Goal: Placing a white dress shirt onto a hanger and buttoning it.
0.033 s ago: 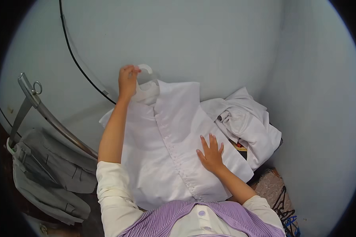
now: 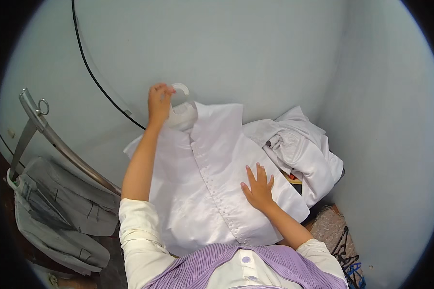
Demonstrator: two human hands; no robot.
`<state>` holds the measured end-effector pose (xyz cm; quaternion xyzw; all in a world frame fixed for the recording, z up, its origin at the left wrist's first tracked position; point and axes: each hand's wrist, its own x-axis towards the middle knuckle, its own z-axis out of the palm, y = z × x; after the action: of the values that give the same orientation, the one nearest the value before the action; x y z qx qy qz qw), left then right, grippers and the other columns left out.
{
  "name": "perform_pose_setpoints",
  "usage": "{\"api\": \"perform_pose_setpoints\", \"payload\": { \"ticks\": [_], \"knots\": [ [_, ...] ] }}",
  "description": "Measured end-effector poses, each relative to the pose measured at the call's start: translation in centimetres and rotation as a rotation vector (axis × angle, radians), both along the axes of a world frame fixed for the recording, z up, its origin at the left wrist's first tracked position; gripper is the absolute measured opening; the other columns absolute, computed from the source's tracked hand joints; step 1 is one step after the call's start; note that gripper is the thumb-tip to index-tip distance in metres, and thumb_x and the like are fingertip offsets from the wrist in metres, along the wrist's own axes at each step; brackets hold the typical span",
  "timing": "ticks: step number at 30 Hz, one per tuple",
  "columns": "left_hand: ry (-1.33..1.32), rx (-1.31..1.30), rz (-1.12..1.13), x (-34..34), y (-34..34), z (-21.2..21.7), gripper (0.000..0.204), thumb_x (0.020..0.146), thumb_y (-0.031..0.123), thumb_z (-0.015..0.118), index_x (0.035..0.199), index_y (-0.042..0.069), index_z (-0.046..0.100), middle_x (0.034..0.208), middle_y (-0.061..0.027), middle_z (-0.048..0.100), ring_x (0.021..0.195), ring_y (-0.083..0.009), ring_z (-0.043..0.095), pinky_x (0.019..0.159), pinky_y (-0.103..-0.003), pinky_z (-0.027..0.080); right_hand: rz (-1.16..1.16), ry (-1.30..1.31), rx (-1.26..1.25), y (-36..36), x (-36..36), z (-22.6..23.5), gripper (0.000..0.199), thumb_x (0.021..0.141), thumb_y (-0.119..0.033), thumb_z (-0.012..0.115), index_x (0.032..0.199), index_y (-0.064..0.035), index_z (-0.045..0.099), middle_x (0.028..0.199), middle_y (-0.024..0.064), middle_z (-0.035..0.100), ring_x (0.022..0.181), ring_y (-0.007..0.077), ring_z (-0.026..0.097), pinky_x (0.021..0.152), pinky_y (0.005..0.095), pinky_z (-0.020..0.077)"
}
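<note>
A white sleeveless-looking garment (image 2: pixel 178 178) with a line of small buttons down its front lies spread before me, its neck end far from me. In its neck opening sits a white hanger (image 2: pixel 183 88), whose hook curves up against the wall. My left hand (image 2: pixel 159 103) is closed on the base of the hook, fingertips pinched. Flat on the garment's right half rests my right hand (image 2: pixel 258 190), palm down and fingers spread. Most of the hanger is hidden inside the garment.
Crumpled white cloth (image 2: pixel 299 149) is heaped at the right, beside a brown patterned cloth (image 2: pixel 329 229) with dark and blue hangers (image 2: pixel 354 274). A grey jacket (image 2: pixel 58 212) hangs at the left near a curved metal rail (image 2: pixel 74 156). Grey walls (image 2: pixel 255 48) rise behind and at right.
My left hand and the hanger have shifted slightly right and nearer to me, and the garment's neck end moved with them. My right hand stays almost in place.
</note>
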<state>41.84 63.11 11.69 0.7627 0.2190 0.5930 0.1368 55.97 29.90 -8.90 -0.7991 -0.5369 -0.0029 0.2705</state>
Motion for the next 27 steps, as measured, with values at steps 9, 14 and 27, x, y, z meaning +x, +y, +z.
{"api": "perform_pose_setpoints", "payload": {
  "ticks": [9, 14, 27],
  "knots": [
    [0.385, 0.543, 0.548, -2.8, 0.4, -6.5, 0.019, 0.082, 0.031, 0.066, 0.094, 0.016, 0.067, 0.115, 0.0005, 0.053, 0.110, -0.0192, 0.046, 0.086, -0.046, 0.029, -0.047, 0.036, -0.063, 0.8, -0.1, -1.4, 0.062, 0.090, -0.040, 0.047, 0.144, -0.0148, 0.028, 0.149, 0.0232, 0.015, 0.138, 0.0388, 0.013, 0.102, 0.0665, 0.0059],
    [0.382, 0.454, 0.739, -3.1, 0.5, -8.1, 0.034, 0.082, 0.028, 0.065, 0.115, 0.027, 0.059, 0.130, 0.0002, 0.045, 0.119, -0.0207, 0.039, 0.088, -0.052, 0.024, -0.090, 0.024, -0.102, 1.4, -0.5, -0.8, 0.061, 0.091, -0.040, 0.046, 0.145, -0.0168, 0.027, 0.151, 0.0200, 0.015, 0.139, 0.0379, 0.013, 0.102, 0.0663, 0.0065],
    [1.173, -0.069, -0.178, 2.9, -11.4, -23.1, 0.057, 0.091, 0.042, 0.041, 0.144, 0.024, 0.031, 0.149, -0.0068, 0.029, 0.137, -0.0267, 0.027, 0.109, -0.055, 0.016, 0.116, -0.188, -0.112, 6.6, -2.5, -2.2, 0.054, 0.091, -0.043, 0.043, 0.141, -0.0242, 0.036, 0.146, 0.0107, 0.033, 0.137, 0.0288, 0.027, 0.107, 0.0593, 0.0137]
  ]
}}
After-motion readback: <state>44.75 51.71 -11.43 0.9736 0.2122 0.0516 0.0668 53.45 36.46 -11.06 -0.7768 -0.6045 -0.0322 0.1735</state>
